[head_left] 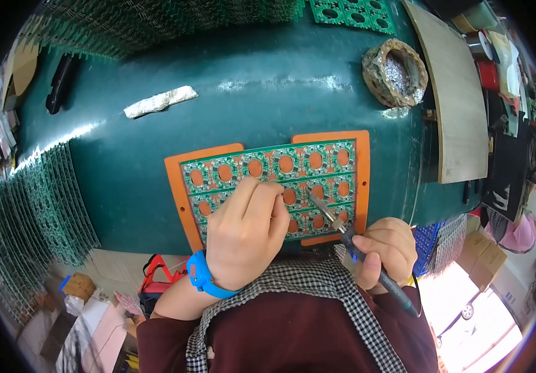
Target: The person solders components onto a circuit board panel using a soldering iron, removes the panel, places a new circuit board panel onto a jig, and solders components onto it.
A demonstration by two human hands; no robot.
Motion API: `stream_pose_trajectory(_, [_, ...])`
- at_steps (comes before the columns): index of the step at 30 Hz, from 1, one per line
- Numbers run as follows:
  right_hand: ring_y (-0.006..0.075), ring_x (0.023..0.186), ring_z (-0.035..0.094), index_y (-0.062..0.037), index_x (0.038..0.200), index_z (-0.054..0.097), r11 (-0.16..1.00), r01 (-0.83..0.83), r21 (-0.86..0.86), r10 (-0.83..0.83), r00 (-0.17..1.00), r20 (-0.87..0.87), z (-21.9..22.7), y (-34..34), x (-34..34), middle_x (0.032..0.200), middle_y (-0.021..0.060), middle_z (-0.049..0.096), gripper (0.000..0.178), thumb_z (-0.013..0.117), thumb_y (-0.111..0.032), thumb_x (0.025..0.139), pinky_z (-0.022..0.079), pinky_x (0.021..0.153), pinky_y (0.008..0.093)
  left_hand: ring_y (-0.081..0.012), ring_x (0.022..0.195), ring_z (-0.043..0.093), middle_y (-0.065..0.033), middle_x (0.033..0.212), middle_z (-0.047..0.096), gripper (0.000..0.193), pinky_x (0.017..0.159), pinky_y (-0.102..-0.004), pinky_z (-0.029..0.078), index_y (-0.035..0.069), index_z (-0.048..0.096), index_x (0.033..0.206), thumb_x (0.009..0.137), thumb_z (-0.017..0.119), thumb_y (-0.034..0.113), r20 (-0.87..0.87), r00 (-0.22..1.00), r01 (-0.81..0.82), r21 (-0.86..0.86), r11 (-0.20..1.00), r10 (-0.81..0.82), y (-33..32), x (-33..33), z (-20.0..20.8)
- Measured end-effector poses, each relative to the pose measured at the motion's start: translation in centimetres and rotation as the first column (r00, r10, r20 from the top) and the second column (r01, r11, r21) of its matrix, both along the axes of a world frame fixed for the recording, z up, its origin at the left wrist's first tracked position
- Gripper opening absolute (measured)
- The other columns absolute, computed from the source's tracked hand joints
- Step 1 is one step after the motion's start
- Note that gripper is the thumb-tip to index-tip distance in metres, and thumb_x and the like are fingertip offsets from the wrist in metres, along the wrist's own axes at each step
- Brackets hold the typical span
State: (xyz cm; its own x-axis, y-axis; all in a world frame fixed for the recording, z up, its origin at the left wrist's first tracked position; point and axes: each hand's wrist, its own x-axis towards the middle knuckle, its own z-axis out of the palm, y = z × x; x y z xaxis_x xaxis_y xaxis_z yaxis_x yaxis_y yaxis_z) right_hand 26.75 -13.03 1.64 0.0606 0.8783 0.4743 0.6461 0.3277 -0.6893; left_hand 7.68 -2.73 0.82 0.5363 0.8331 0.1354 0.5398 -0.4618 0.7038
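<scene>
A green circuit board panel [271, 163] with rows of orange-looking round openings sits in an orange frame [362, 168] on the table. My right hand [390, 248] grips a soldering iron [347, 235] by its dark handle. Its metal tip points up and left onto the middle row of the panel. Over the panel's left half is my left hand [247, 227], fingers pinched together near the middle row. Whatever it may hold between the fingertips is too small to make out. The left wrist wears a blue band [200, 275].
Stacked green boards [156, 25] line the far edge, and more stand at the left [37, 205]. A crusty round pot [395, 73] with silvery bits is at the far right, beside a wooden board [457, 99]. A crumpled whitish strip [161, 102] lies beyond the frame.
</scene>
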Motion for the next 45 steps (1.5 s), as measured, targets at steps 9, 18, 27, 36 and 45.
stream_pose_trajectory(9, [0.0194, 0.052, 0.06, 0.0026, 0.077, 0.067, 0.997, -0.068, -0.024, 0.069, 0.997, 0.036, -0.2, -0.2, -0.8, 0.065, 0.0075, 0.06, 0.012, 0.06, -0.005, 0.071, 0.048, 0.046, 0.0289, -0.0237, 0.062, 0.059, -0.0106, 0.084, 0.057, 0.019, 0.052, -0.0319, 0.047, -0.001, 0.062, 0.094, 0.076, 0.064, -0.007, 0.01, 0.999, 0.032, -0.015, 0.999, -0.032, -1.3, -0.5, -0.1])
stream_pose_trajectory(18, [0.0199, 0.053, 0.06, 0.0022, 0.08, 0.068, 1.0, 0.014, 0.014, -0.014, 1.0, 0.025, -0.7, -0.8, -1.6, 0.066, 0.0068, 0.061, 0.013, 0.061, -0.005, 0.072, 0.048, 0.048, 0.0295, -0.0236, 0.063, 0.059, -0.0099, 0.083, 0.059, 0.02, 0.053, -0.0321, 0.047, -0.001, 0.063, 0.095, 0.077, 0.063, -0.009, -0.03, 0.998, 0.051, -0.007, 0.999, -0.051, -1.5, -0.6, 0.2])
stream_pose_trajectory(27, [0.0193, 0.046, 0.054, 0.0027, 0.07, 0.064, 0.994, 0.036, 0.108, -0.03, 0.998, -0.049, -0.7, -3.2, -1.6, 0.059, 0.0063, 0.056, 0.013, 0.058, -0.009, 0.072, 0.045, 0.044, 0.0314, -0.0205, 0.058, 0.058, -0.0087, 0.08, 0.055, 0.017, 0.049, -0.0309, 0.046, 0.0, 0.062, 0.091, 0.076, 0.066, -0.005, 0.024, 0.999, 0.039, 0.008, 0.999, -0.04, -3.5, -1.6, 0.2])
stream_pose_trajectory(36, [0.0198, 0.049, 0.055, 0.001, 0.072, 0.065, 0.999, 0.021, 0.043, -0.02, 0.999, -0.031, -1.1, -3.8, -2.5, 0.059, 0.0062, 0.056, 0.01, 0.059, -0.006, 0.071, 0.045, 0.047, 0.0307, -0.0213, 0.059, 0.059, -0.0093, 0.08, 0.058, 0.017, 0.05, -0.0305, 0.046, -0.001, 0.063, 0.091, 0.076, 0.066, -0.008, 0.005, 0.995, 0.099, 0.023, 0.995, -0.099, -4.0, -2.1, -0.1])
stream_pose_trajectory(45, [0.0192, 0.049, 0.055, 0.0004, 0.074, 0.066, 0.994, 0.054, 0.096, -0.049, 0.997, -0.056, -1.1, -4.7, -3.1, 0.06, 0.0053, 0.057, 0.01, 0.06, -0.007, 0.071, 0.045, 0.047, 0.0302, -0.0221, 0.059, 0.059, -0.0085, 0.076, 0.058, 0.017, 0.049, -0.0309, 0.046, 0.001, 0.062, 0.089, 0.075, 0.068, -0.007, -0.005, 1.0, -0.006, 0.029, 1.0, 0.006, -4.9, -3.4, -0.2])
